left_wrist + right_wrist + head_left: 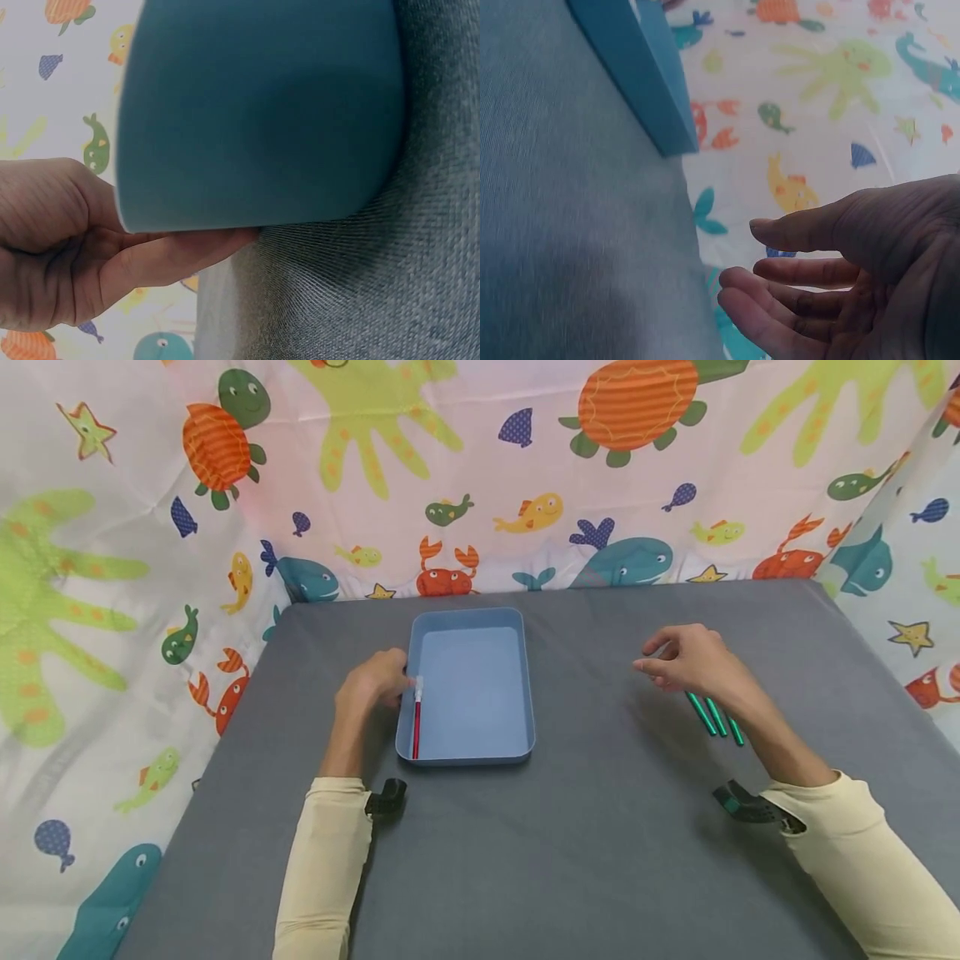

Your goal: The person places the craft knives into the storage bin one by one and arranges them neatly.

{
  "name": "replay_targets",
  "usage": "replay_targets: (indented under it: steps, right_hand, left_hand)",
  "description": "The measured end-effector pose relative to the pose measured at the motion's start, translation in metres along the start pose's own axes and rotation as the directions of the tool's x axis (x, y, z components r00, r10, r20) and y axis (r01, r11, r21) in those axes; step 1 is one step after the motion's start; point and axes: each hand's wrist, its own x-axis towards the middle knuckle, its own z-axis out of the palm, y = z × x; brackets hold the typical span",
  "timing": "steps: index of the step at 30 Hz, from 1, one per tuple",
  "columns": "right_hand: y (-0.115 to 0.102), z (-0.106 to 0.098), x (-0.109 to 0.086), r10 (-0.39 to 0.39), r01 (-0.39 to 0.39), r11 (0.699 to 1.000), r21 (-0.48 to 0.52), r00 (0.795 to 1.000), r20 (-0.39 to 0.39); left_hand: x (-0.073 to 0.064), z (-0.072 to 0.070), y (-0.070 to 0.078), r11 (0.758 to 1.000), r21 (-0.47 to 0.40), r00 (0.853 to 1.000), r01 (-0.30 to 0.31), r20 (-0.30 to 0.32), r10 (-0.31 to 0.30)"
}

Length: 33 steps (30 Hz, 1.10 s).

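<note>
A shallow blue tray lies on the grey cloth, left of the middle. My left hand grips its left wall, thumb over the rim and fingers along the outside. In the left wrist view, that hand pinches the tray wall. Inside the tray, along its left side, lies a slim red pen-like stick with a clear or whitish far end. My right hand hovers over the cloth on the right, fingers loosely bent with nothing between them. Three slender green sticks lie under it, partly hidden by the wrist.
The grey cloth covers the table surface. A printed sea-animal curtain stands behind it and along both sides. Each forearm carries a black wrist device; one sits by the left cuff, another by the right.
</note>
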Motion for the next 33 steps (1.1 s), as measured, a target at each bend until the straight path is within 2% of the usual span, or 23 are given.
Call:
replay_targets:
  steps: [4,9,15,19,26,30,33]
  right_hand:
    - [0.011,-0.008,0.003,0.048,-0.048,0.998,-0.036,0.999,0.002]
    - [0.023,-0.015,0.006,0.072,-0.070,0.995,-0.078,0.997,0.025]
    - [0.037,-0.018,0.005,0.132,-0.129,0.990,-0.053,0.989,0.067]
    - [0.041,-0.017,0.004,0.141,-0.136,0.988,-0.070,0.987,0.071]
    - [0.045,-0.012,0.005,0.171,-0.162,0.976,-0.144,0.984,0.052]
    - [0.044,-0.004,0.007,0.184,-0.171,0.966,-0.195,0.982,0.050]
    - [0.044,0.000,0.007,0.177,-0.167,0.958,-0.233,0.984,0.020]
  left_hand:
    - [0.000,-0.004,-0.002,1.000,0.007,1.000,-0.003,-0.005,0.003]
    - [-0.001,-0.007,-0.002,1.000,0.015,1.000,-0.002,-0.006,0.002]
    - [0.001,-0.006,0.001,0.999,0.031,1.000,-0.013,0.005,0.013]
    - [0.001,-0.006,0.002,1.000,0.029,1.000,0.010,0.000,-0.010]
    - [-0.002,-0.005,0.004,0.999,0.039,0.999,-0.033,-0.026,0.034]
    - [-0.002,-0.002,0.001,0.999,0.036,0.999,-0.024,-0.028,0.025]
    - [-0.001,0.000,0.000,0.999,0.034,0.999,-0.030,-0.020,0.031]
